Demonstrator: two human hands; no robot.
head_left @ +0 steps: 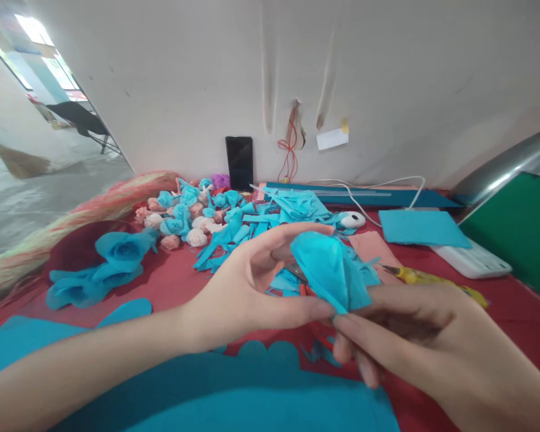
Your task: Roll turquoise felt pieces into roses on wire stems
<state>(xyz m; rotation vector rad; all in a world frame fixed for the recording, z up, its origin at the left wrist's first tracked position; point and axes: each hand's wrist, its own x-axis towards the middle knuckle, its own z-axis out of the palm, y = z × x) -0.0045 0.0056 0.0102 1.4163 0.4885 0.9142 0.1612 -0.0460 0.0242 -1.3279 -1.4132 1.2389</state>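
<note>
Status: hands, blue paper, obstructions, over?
Left hand and right hand on blue paper piece. Piece cupped, pinched near its lower end. Red-handled scissors partly hidden behind it.

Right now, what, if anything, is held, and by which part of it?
Cupped blue paper, pinched at its narrow bottom end by the right hand; the left hand has its thumb there too.

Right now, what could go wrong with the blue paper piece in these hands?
The blue paper piece could crease or tear, because the left hand and right hand both grip it, thumbs at its lower end. The right hand might also brush the pointed yellow-handled tool lying just beyond it.
</note>
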